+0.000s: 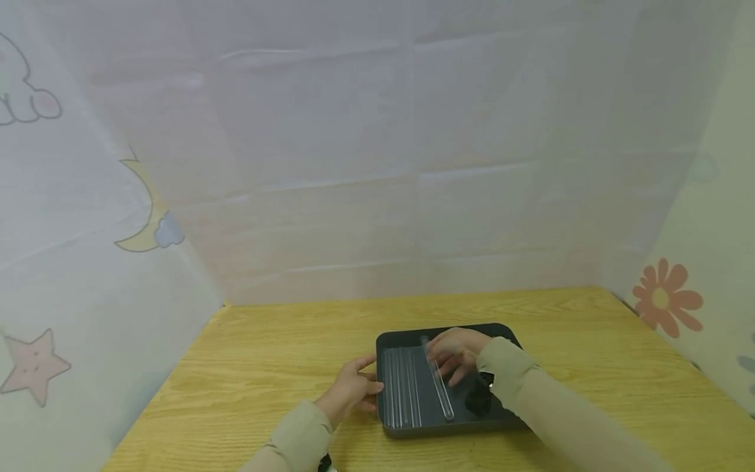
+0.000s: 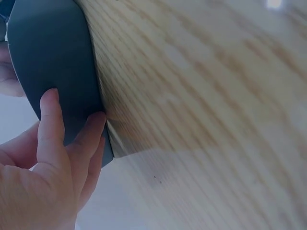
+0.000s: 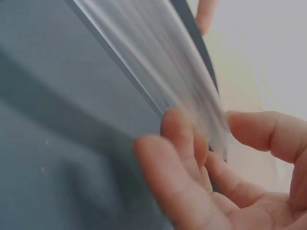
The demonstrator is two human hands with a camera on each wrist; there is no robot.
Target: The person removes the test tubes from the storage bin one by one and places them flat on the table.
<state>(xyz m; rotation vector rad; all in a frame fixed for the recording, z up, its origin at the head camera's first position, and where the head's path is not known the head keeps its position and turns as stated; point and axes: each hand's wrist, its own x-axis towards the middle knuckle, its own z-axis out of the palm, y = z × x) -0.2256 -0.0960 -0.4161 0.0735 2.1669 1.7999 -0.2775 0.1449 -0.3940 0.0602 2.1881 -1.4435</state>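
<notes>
Glass tube (image 1: 438, 380) being pinched at its far end over the dark tray (image 1: 498, 419).
Right hand (image 1: 457, 353) is gripping the tube, angling it beside the lying tubes (image 1: 401, 393); left hand (image 1: 349, 392) is clasping the tray's rim, seemingly steadying it on the worktop (image 1: 248, 354).

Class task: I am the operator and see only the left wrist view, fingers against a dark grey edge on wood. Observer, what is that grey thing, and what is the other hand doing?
Observer: It is a dark grey tray on a wooden table. The left hand holds its left rim.
Operator: Anything in the tray?
Observer: Yes, several clear tubes lie side by side along its left part.
Operator: And the other hand?
Observer: The right hand pinches one end of another clear tube, which lies slanted across the tray.
Operator: Anything else in there?
Observer: A small black object sits near the right sleeve; I cannot tell what it is.
</notes>
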